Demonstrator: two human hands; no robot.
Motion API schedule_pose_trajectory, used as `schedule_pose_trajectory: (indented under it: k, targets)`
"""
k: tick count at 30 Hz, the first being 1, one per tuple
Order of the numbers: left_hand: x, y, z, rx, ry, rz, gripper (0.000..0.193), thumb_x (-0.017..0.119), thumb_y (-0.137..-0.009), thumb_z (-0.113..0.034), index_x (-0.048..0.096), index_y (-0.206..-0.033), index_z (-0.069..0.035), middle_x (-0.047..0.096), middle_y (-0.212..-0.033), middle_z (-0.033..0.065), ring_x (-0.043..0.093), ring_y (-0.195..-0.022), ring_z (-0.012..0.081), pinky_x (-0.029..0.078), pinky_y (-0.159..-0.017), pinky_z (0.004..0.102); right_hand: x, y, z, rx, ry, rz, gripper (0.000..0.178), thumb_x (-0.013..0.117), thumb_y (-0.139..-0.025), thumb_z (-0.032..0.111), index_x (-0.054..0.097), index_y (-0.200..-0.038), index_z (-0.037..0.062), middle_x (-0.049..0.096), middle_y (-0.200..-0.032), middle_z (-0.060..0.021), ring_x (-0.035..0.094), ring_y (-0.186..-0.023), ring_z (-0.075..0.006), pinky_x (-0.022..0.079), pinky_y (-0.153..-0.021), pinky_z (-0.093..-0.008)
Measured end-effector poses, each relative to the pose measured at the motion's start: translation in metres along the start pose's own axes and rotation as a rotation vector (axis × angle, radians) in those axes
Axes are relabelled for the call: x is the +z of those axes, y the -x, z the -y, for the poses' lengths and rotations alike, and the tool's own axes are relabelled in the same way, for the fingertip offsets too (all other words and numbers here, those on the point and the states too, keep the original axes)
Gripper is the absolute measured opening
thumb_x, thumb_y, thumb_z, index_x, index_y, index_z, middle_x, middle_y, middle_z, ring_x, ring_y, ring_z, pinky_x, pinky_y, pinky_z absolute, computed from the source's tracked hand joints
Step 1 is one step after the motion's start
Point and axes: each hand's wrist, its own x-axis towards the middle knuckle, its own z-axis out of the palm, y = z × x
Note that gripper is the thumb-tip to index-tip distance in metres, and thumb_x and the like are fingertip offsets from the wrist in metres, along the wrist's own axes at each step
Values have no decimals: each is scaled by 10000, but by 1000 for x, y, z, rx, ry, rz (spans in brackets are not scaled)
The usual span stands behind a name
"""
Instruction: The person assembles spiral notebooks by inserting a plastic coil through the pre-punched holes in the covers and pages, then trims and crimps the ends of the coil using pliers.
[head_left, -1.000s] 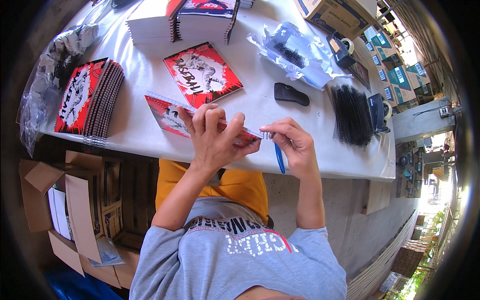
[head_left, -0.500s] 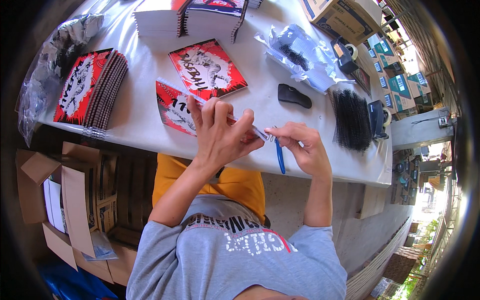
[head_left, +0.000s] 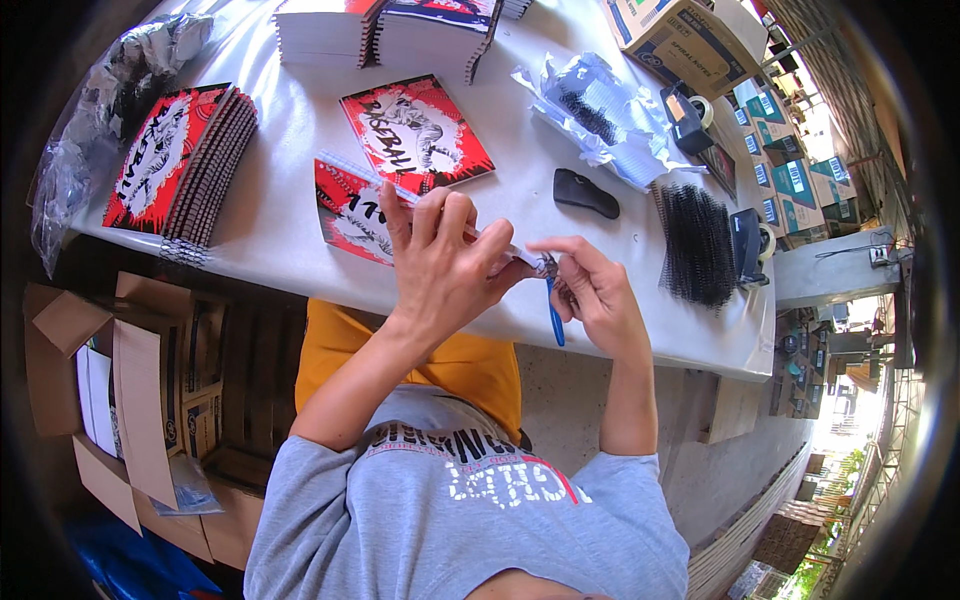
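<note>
My left hand (head_left: 440,250) is closed on a spiral notebook (head_left: 345,208) with a red, black and white cover, tilted above the table's front edge. Its spine runs toward my right hand (head_left: 598,300), which is closed around pliers with a blue handle (head_left: 557,318). The metal jaws (head_left: 547,266) sit at the near right end of the spine, touching or very close to the coil; exactly what they grip is too small to make out. My right index finger stretches over the jaws. Just beyond the held notebook, another red notebook (head_left: 420,130) lies flat.
A stack of red notebooks (head_left: 165,160) stands at left, with thicker stacks (head_left: 325,38) at the back. To the right lie a black pouch-like object (head_left: 587,193), black plastic coils (head_left: 698,245), crumpled paper (head_left: 640,150) and tape dispensers (head_left: 745,245). An open carton (head_left: 140,400) stands below left.
My right hand has gone from pinching near the coil's end to wrapping around the pliers, whose jaws have come up to the spine. My left hand keeps its hold on the notebook.
</note>
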Motion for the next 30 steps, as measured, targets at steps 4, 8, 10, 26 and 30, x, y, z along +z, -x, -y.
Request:
schedule_pose_trajectory:
  k: [4, 8, 10, 26, 30]
  targets:
    - [-5, 9, 6, 29, -58, -44, 396, 723, -608, -494, 560, -784, -179, 427, -834, 34, 459, -1006, 238, -10, -1043, 611, 11, 5, 1, -63, -113, -42, 283, 621, -841, 95, 565, -1118, 72, 507, -714, -17, 501, -636, -98, 411, -572, -229]
    - [-13, 16, 17, 36, -24, -22, 419, 700, -673, -512, 582, -888, -173, 452, -848, 21, 465, -1045, 218, -57, -1049, 585, 14, 9, -18, -284, 167, -387, 328, 697, -760, 54, 590, -1069, 58, 542, -880, -50, 536, -686, -119, 435, -605, -234]
    - [-9, 17, 20, 65, -68, -72, 419, 715, -658, -506, 587, -872, -169, 449, -822, 20, 477, -1021, 211, -30, -1061, 563, 14, 4, -13, -304, 164, -376, 298, 685, -756, 24, 612, -1043, 54, 554, -883, -54, 544, -693, -124, 441, -607, -238]
    - [-7, 12, 17, 28, 46, -52, 407, 734, -624, -520, 563, -717, -163, 441, -762, 24, 520, -1005, 231, 60, -1077, 519, -31, -37, -26, -35, 35, 150, 204, 480, -913, 76, 605, -1073, 54, 617, -805, -79, 589, -770, -134, 463, -706, -260]
    - [-14, 16, 23, 114, 150, -42, 440, 777, -565, -528, 601, -726, -158, 465, -750, 20, 511, -1071, 254, 133, -1070, 499, -88, -75, -110, -80, 801, -180, 303, 517, -736, 50, 524, -1038, 64, 579, -1072, -105, 555, -1028, -279, 423, -891, -360]
